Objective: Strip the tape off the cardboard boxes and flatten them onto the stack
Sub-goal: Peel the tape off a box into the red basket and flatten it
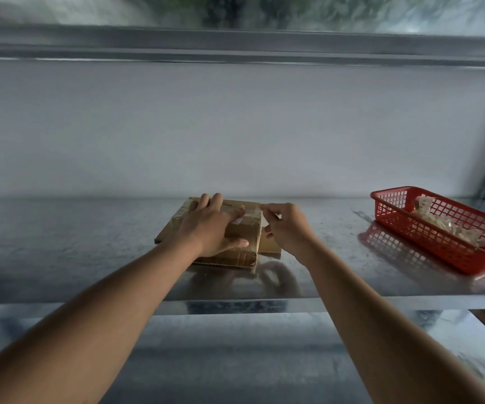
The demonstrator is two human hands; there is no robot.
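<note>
A red basket (439,228) holding crumpled tape scraps sits far right on the steel worktop (89,243). Mid-worktop, the cardboard box (241,231) lies on flattened cardboard; the left hand (209,225) presses it, fingers spread, while the right hand (287,228) pinches tape (254,209) at its right edge.

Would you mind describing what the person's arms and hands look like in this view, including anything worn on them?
Both forearms are bare up to the frame edge: no sleeves show. The left hand and right hand wear no gloves, and no watch, bracelet or ring is visible. The fingernails look short and unpainted, though the picture is slightly blurred.
</note>
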